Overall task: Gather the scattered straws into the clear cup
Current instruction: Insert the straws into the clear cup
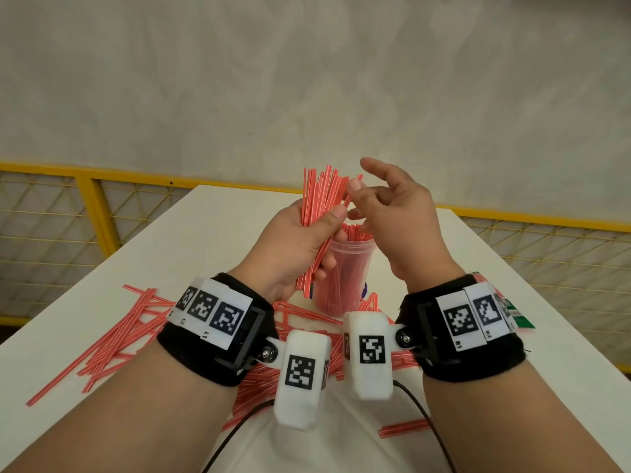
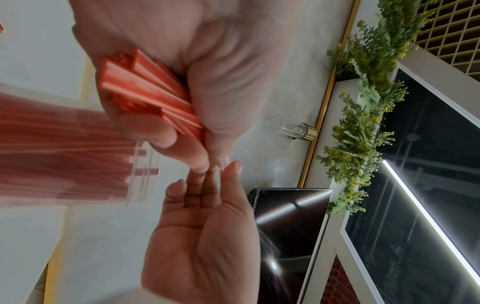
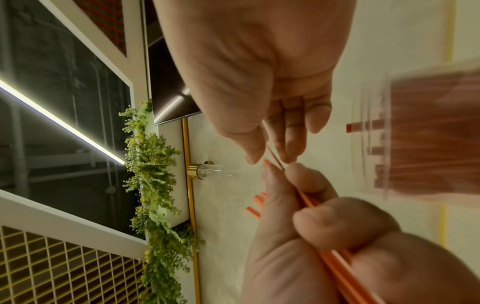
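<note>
Left hand [image 1: 297,247] grips a bundle of red straws [image 1: 322,196] above the clear cup [image 1: 341,278]; right hand [image 1: 392,213] pinches one straw.

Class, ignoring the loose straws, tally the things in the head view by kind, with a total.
Hands: 2, left hand and right hand
Clear cup: 1
Bundle of straws: 1
Black wristbands: 2
White camera housings: 2
Total: 8

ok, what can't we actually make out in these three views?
- Straw count in the cup: head view, the left hand and its bundle of straws cover it; both wrist views blur it.
- Loose straws on the table: head view, wrist bands and forearms hide the middle of the pile.
- Green packet: head view, mostly behind the right wrist band.
- Right hand: whether its fingers pinch a straw is too blurred.
</note>
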### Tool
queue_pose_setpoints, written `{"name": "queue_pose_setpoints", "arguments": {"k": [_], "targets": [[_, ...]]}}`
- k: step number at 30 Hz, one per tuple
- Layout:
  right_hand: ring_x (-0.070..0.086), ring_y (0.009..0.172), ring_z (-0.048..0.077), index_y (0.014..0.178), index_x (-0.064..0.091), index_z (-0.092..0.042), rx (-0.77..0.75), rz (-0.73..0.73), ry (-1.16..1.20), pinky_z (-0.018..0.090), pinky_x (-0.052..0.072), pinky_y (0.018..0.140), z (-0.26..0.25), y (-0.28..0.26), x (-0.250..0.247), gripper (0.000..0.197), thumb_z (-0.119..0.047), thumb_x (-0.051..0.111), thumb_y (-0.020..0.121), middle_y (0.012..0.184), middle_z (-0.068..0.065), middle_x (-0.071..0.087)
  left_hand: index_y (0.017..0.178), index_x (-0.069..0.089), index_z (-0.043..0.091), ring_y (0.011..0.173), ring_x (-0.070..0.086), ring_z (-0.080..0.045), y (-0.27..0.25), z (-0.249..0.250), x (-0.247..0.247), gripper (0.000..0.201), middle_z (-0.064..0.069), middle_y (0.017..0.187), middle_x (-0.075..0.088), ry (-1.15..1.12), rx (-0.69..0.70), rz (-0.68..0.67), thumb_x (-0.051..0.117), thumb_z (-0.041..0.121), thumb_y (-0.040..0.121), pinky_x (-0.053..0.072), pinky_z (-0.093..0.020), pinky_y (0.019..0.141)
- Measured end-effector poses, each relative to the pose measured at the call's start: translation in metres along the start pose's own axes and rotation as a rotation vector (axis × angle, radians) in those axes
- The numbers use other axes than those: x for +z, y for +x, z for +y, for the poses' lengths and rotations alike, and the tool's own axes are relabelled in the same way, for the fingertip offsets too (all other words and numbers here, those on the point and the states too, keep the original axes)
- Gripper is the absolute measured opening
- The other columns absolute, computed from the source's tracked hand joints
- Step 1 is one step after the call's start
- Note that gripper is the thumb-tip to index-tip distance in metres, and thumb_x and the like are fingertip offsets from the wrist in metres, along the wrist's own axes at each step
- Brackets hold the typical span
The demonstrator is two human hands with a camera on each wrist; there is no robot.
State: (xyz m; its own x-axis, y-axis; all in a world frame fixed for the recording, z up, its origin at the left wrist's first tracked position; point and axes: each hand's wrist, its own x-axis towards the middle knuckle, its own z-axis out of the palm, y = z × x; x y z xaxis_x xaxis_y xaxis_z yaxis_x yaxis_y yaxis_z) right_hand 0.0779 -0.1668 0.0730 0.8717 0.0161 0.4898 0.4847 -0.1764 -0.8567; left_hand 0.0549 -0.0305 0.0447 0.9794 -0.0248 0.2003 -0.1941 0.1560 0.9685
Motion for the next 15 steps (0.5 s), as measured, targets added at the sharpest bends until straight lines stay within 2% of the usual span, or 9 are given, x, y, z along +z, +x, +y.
{"name": "queue_pose_setpoints", "arguments": {"k": [3, 6, 9, 12, 14, 15], "targets": [[0.065, 0.061, 0.008, 0.119, 0.061, -0.022, 0.008, -0.017, 0.103, 0.022, 0.048, 0.061, -0.0034, -0.0024, -0.0001, 0.033, -0.016, 0.069, 0.088, 0.071, 0.007, 0.069, 0.108, 0.061, 0.022, 0.041, 0.053, -0.011, -0.0016, 0.0000, 0.0014, 0.023, 0.004, 0.069, 0.068, 0.015, 0.012, -0.031, 0.064, 0.037, 0.091, 0.041, -0.021, 0.037], [0.060, 0.052, 0.007, 0.110, 0.065, -0.020, 0.036, -0.023, 0.220, 0.018, 0.047, 0.052, -0.0058, -0.0039, -0.0007, 0.028, -0.007, 0.070, 0.086, 0.064, 0.006, 0.064, 0.110, 0.060, 0.022, 0.042, 0.055, -0.012, -0.0030, 0.0006, 0.0028, 0.026, 0.002, 0.072, 0.070, 0.018, 0.028, -0.047, 0.063, 0.039, 0.090, 0.041, -0.022, 0.038], [0.058, 0.052, 0.011, 0.105, 0.066, -0.021, 0.043, -0.015, 0.263, 0.019, 0.046, 0.051, -0.0071, -0.0038, -0.0025, 0.026, -0.005, 0.070, 0.085, 0.064, 0.008, 0.062, 0.110, 0.059, 0.024, 0.045, 0.059, -0.014, -0.0034, 0.0021, 0.0034, 0.026, -0.001, 0.078, 0.073, 0.009, 0.036, -0.053, 0.060, 0.042, 0.091, 0.043, -0.022, 0.038], [0.057, 0.053, 0.013, 0.105, 0.066, -0.021, 0.042, -0.006, 0.271, 0.020, 0.048, 0.053, -0.0072, -0.0035, -0.0033, 0.026, -0.004, 0.069, 0.085, 0.072, 0.019, 0.062, 0.111, 0.059, 0.024, 0.048, 0.063, -0.017, -0.0028, 0.0025, 0.0033, 0.026, -0.004, 0.082, 0.075, -0.006, 0.033, -0.055, 0.059, 0.042, 0.092, 0.045, -0.023, 0.039], [0.063, 0.061, 0.016, 0.107, 0.065, -0.020, 0.047, -0.003, 0.291, 0.024, 0.051, 0.057, -0.0078, -0.0035, -0.0034, 0.027, -0.003, 0.068, 0.086, 0.080, 0.024, 0.065, 0.110, 0.058, 0.022, 0.051, 0.065, -0.019, -0.0023, 0.0019, 0.0031, 0.025, -0.006, 0.084, 0.075, -0.015, 0.035, -0.045, 0.058, 0.040, 0.093, 0.046, -0.024, 0.041], [0.066, 0.066, 0.018, 0.107, 0.065, -0.020, 0.051, -0.002, 0.302, 0.026, 0.054, 0.060, -0.0078, -0.0035, -0.0036, 0.027, -0.002, 0.068, 0.086, 0.079, 0.021, 0.067, 0.109, 0.058, 0.021, 0.052, 0.066, -0.020, -0.0020, 0.0017, 0.0029, 0.024, -0.007, 0.084, 0.075, -0.013, 0.037, -0.034, 0.058, 0.040, 0.094, 0.047, -0.025, 0.041]]}}
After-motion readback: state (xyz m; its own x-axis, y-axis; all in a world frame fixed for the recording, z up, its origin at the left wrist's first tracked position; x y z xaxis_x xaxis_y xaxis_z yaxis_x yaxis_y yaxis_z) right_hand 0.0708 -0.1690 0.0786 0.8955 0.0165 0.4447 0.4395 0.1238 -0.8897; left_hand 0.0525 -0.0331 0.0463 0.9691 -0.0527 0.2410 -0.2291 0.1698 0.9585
